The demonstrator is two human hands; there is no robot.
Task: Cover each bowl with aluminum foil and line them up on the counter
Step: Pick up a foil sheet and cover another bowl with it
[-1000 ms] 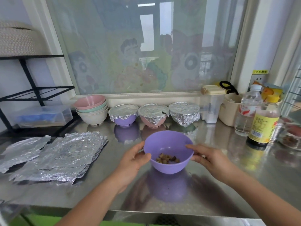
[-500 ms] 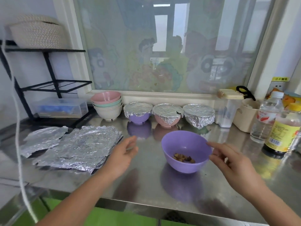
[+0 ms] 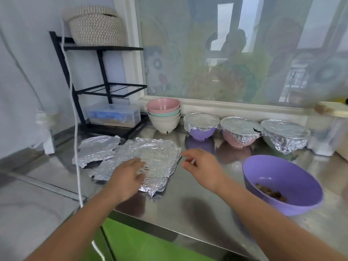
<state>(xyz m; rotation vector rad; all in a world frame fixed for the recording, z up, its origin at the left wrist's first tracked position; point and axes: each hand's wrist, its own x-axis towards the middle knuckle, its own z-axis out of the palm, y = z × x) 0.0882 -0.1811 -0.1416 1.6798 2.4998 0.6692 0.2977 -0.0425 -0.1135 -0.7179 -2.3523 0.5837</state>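
Left hand [image 3: 128,178] spreads open over a crinkled foil sheet [image 3: 156,155], right hand [image 3: 203,166] loose and empty beside its edge; the sheet looks light, tear-prone, best pinched at opposite corners.

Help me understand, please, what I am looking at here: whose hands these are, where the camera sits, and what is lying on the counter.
There is no machine here. A person works with bare hands, and a wide-angle camera worn on their head looks forward and down, so both arms reach in from the bottom edge. The left hand is spread over the large foil sheet on the steel counter and seems to touch it. The right hand hovers by that sheet's right edge, fingers loosely curled, holding nothing. A smaller foil sheet lies further left. On the right stands an uncovered purple bowl with brown food pieces in it. Along the window stand a covered purple bowl, a covered pink bowl and a third covered bowl in a row, with a stack of uncovered bowls to their left.
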